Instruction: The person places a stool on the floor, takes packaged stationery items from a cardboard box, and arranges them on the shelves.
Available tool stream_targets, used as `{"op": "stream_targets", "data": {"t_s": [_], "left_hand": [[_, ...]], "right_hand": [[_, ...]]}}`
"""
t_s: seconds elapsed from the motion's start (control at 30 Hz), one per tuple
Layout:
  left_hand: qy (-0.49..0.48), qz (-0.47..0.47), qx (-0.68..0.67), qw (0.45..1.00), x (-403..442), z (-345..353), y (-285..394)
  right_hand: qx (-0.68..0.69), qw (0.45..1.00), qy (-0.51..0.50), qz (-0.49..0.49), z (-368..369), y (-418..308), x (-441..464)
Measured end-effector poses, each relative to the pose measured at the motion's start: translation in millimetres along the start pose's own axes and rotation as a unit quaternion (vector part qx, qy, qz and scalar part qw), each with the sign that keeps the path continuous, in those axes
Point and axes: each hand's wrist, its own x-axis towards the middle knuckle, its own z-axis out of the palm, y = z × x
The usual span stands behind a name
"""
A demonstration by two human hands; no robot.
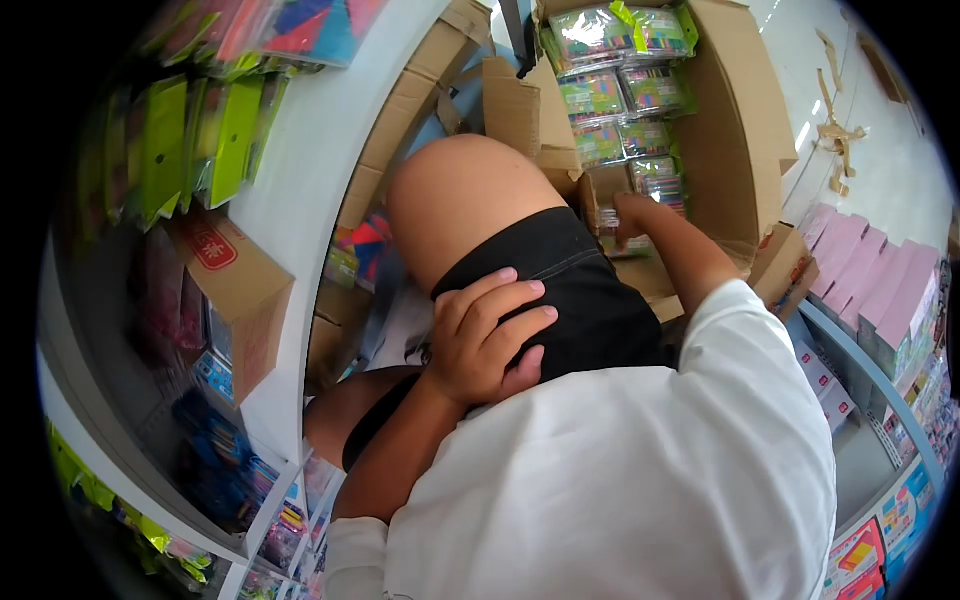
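Observation:
My left hand (490, 338) lies on the black shorts (570, 290) over my thigh, fingers apart and holding nothing. Inside an open cardboard box (735, 130), my right hand (637, 218) reaches down with its fingers bent. It is at the near end of two rows of clear plastic packs (597, 97) that hold colourful, pen-like sticks and green printed cards. One pack (656, 172) lies right beside its knuckles. The fingertips are partly hidden, so what they grip cannot be made out.
White shelving (290, 170) on the left carries bright green packs (232, 135) and a small brown carton (250, 290). Pink boxes (860, 265) stand in a row at right. Torn brown tape (835, 130) lies on the pale floor.

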Motion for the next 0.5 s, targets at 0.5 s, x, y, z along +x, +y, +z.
{"op": "stream_targets", "data": {"t_s": [0.5], "left_hand": [[0.103,-0.235,-0.484,0.837,2.6,-41.1,56.1]], "right_hand": [[0.599,0.723,0.124,-0.32,-116.9,-123.4,-389.3]]}}
